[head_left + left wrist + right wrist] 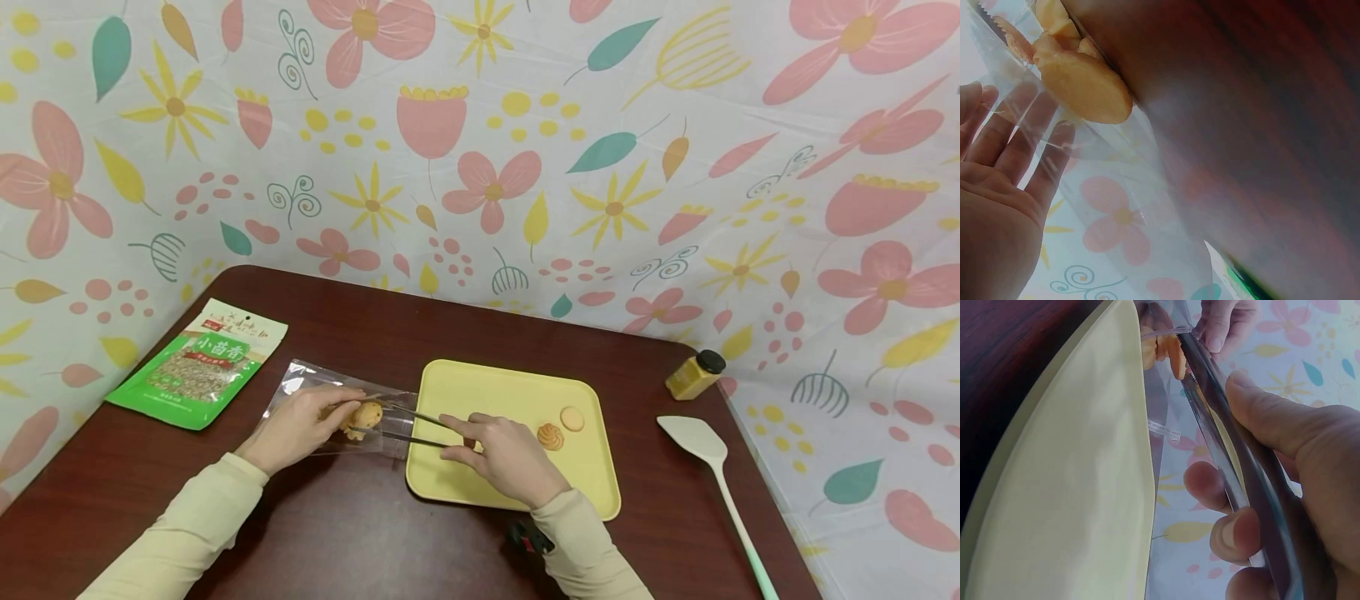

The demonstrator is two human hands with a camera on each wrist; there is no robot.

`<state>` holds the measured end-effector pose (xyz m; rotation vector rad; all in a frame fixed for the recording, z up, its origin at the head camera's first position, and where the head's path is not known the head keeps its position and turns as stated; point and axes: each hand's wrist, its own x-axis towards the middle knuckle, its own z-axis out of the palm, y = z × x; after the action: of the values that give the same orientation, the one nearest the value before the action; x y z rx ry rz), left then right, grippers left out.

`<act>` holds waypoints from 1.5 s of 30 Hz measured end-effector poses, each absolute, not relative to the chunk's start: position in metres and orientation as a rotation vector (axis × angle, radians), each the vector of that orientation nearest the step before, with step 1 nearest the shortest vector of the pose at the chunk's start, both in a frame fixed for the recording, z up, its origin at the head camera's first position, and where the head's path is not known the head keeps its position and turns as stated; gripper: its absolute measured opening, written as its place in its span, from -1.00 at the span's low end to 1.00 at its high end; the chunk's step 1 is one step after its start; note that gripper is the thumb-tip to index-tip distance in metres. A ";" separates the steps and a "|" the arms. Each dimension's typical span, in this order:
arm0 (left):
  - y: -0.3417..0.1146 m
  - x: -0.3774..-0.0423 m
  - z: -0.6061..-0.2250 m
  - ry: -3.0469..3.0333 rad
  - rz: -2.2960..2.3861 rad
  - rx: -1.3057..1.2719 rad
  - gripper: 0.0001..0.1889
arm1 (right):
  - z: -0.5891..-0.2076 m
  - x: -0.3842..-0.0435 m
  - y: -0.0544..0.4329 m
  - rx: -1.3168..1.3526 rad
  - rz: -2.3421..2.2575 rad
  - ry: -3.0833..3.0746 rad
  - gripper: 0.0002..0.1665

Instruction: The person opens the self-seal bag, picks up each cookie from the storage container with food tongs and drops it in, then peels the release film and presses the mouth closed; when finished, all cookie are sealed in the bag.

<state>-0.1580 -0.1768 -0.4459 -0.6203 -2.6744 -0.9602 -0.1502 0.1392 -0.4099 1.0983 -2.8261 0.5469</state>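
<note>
A clear plastic bag [296, 379] lies on the dark table with several golden cookies [366, 418] inside. My left hand [296, 425] holds the bag near its mouth, thumb and fingers at the upper edge; in the left wrist view, fingers show through the film beside a rounded cookie [1085, 84]. My right hand [513, 458] grips metal tongs [1219, 403] above the yellow tray [510, 379]. The tong tips reach into the bag at the cookies; whether they clamp one I cannot tell. On the tray lie a swirl cookie [551, 437] and a smooth round cookie [572, 418].
A green and white spice packet [198, 375] lies at the left. To the right are a small yellow jar with a black cap [693, 377] and a white spatula [705, 446]. Floral cloth [480, 200] hangs behind the table. Something small and black [531, 537] shows under my right wrist.
</note>
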 end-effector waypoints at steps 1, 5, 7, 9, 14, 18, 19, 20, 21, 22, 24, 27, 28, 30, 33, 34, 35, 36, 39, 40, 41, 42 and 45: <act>-0.177 -0.158 -0.446 -2.678 -0.958 -0.621 -0.77 | -0.410 -0.150 0.139 1.099 0.542 -2.822 -0.40; -0.177 -0.158 -0.446 -2.686 -0.973 -0.619 -0.77 | -0.410 -0.151 0.138 1.101 0.530 -2.812 -0.40; -0.177 -0.158 -0.446 -2.684 -0.974 -0.618 -0.76 | -0.410 -0.152 0.138 1.102 0.530 -2.815 -0.40; -0.177 -0.158 -0.446 -2.678 -0.968 -0.616 -0.77 | -0.410 -0.152 0.138 1.104 0.532 -2.817 -0.40; -0.177 -0.158 -0.446 -2.662 -0.946 -0.604 -0.77 | -0.409 -0.152 0.137 1.106 0.534 -2.822 -0.39; -0.178 -0.158 -0.448 -2.656 -0.962 -0.599 -0.76 | -0.408 -0.153 0.135 1.107 0.523 -2.827 -0.39; -0.178 -0.159 -0.448 -2.656 -0.971 -0.601 -0.76 | -0.407 -0.153 0.134 1.107 0.519 -2.827 -0.39; -0.178 -0.159 -0.448 -2.658 -0.979 -0.601 -0.76 | -0.407 -0.153 0.134 1.107 0.517 -2.827 -0.39; -0.179 -0.159 -0.448 -2.660 -0.986 -0.603 -0.76 | -0.406 -0.153 0.133 1.107 0.515 -2.828 -0.39; -0.179 -0.159 -0.448 -2.661 -0.993 -0.607 -0.76 | -0.406 -0.153 0.133 1.109 0.512 -2.829 -0.39; -0.179 -0.159 -0.448 -2.659 -1.003 -0.613 -0.75 | -0.405 -0.154 0.132 1.110 0.511 -2.829 -0.39; -0.180 -0.158 -0.448 -2.648 -1.002 -0.619 -0.75 | -0.405 -0.154 0.132 1.113 0.503 -2.830 -0.40; -0.180 -0.158 -0.448 -2.642 -1.002 -0.622 -0.75 | -0.404 -0.154 0.131 1.115 0.502 -2.832 -0.40; -0.180 -0.158 -0.447 -2.632 -0.994 -0.621 -0.74 | -0.404 -0.154 0.131 1.119 0.498 -2.833 -0.40; -0.180 -0.158 -0.447 -2.619 -0.986 -0.622 -0.74 | -0.403 -0.154 0.129 1.122 0.495 -2.836 -0.40; -0.180 -0.158 -0.447 -2.616 -0.986 -0.621 -0.74 | -0.403 -0.154 0.129 1.123 0.497 -2.837 -0.40; -0.180 -0.158 -0.447 -2.614 -0.986 -0.621 -0.74 | -0.402 -0.154 0.129 1.123 0.496 -2.838 -0.41; -0.181 -0.158 -0.447 -2.612 -0.990 -0.621 -0.74 | -0.402 -0.155 0.128 1.122 0.496 -2.840 -0.41; -0.181 -0.157 -0.447 -2.602 -0.997 -0.626 -0.74 | -0.402 -0.155 0.128 1.121 0.495 -2.847 -0.40; -0.180 -0.158 -0.447 -2.598 -0.997 -0.629 -0.74 | -0.401 -0.155 0.127 1.122 0.494 -2.848 -0.40; -0.180 -0.158 -0.447 -2.594 -1.001 -0.631 -0.74 | -0.401 -0.155 0.127 1.124 0.491 -2.849 -0.40; -0.180 -0.157 -0.447 -2.591 -1.004 -0.632 -0.74 | -0.401 -0.155 0.127 1.125 0.490 -2.849 -0.40; -0.180 -0.157 -0.446 -2.591 -1.011 -0.634 -0.74 | -0.401 -0.155 0.127 1.132 0.488 -2.846 -0.40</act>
<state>-0.1570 -0.1801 -0.4464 -0.6337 -2.5911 -1.0108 -0.1555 0.1269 -0.4010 1.1316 -2.8458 0.4884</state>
